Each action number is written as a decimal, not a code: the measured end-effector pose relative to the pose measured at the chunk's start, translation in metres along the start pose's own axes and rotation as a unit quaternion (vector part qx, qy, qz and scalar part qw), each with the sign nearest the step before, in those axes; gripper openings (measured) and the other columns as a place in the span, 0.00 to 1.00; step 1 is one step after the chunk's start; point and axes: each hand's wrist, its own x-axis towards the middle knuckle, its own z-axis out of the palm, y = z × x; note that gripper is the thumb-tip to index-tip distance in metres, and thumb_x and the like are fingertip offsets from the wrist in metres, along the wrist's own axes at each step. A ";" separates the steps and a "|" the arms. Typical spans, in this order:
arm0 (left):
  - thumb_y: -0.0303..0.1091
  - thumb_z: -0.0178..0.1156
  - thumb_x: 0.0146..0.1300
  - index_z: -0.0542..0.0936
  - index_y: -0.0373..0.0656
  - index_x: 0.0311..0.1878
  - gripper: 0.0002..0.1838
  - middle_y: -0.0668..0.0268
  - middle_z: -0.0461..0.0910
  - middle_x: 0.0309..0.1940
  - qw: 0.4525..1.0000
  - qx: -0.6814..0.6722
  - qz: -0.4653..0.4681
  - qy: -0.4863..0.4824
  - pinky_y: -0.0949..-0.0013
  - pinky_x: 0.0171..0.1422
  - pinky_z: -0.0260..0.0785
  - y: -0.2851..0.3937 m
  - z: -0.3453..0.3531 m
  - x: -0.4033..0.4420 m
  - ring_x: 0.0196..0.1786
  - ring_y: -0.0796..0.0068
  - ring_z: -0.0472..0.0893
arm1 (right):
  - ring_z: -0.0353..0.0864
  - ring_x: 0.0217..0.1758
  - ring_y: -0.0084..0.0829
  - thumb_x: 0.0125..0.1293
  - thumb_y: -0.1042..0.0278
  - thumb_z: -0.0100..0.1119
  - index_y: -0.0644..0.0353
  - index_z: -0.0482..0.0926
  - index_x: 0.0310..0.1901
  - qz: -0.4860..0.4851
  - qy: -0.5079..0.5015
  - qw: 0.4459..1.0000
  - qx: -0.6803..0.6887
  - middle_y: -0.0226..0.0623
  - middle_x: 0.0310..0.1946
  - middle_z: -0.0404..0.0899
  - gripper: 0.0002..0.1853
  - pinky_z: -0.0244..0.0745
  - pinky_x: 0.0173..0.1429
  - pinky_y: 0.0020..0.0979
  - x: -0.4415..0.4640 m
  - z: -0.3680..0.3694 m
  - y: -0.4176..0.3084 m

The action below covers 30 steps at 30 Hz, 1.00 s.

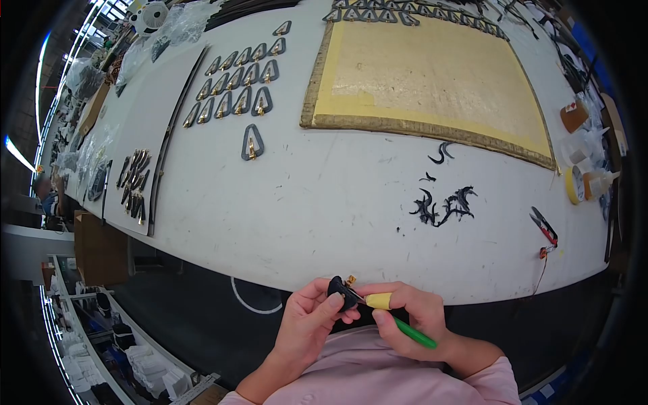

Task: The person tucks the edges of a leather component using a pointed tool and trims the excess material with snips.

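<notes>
Across the white table [304,209], grey triangular pieces [251,129] are lying in rows toward 11 o'clock, a yellow-topped board [439,74] is resting at 1, black scraps [424,208] are lying at 3, and red-handled snips [549,233] between 3 and 4. At 6 o'clock, by the table's near edge, the left hand [304,327] is holding a small black piece [335,287] with a gold-coloured fitting [351,279], its grip closing thumb and fingers around it. The right hand [422,314] is pinching a green-handled tool [415,333], one finger wearing a yellow covering [380,301], the tip meeting the piece. The black piece is looking light and fairly firm, probably best held by its broad sides, clear of the fitting; slipperiness isn't showing.
</notes>
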 end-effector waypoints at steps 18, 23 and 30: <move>0.25 0.58 0.67 0.77 0.33 0.47 0.08 0.55 0.83 0.40 0.999 0.046 0.004 -0.007 0.69 0.48 0.78 -0.001 -0.004 0.001 0.38 0.70 0.84 | 0.83 0.35 0.25 0.59 0.81 0.57 0.65 0.81 0.46 0.095 -0.049 0.993 -0.045 0.41 0.47 0.83 0.13 0.77 0.39 0.24 0.016 -0.018 -0.027; 0.26 0.57 0.68 0.77 0.34 0.48 0.09 0.56 0.83 0.41 0.999 0.045 0.001 -0.029 0.69 0.48 0.78 -0.001 -0.011 0.002 0.39 0.70 0.84 | 0.84 0.39 0.27 0.60 0.81 0.56 0.67 0.78 0.48 0.066 -0.083 0.990 -0.094 0.45 0.47 0.83 0.13 0.78 0.43 0.25 0.016 -0.019 -0.025; 0.28 0.54 0.70 0.76 0.34 0.50 0.10 0.58 0.82 0.41 0.998 -0.023 -0.018 -0.053 0.71 0.48 0.77 0.002 -0.014 0.002 0.40 0.72 0.83 | 0.85 0.45 0.36 0.62 0.81 0.55 0.67 0.73 0.43 -0.047 0.030 0.998 -0.012 0.55 0.48 0.81 0.08 0.80 0.48 0.30 0.006 0.002 0.001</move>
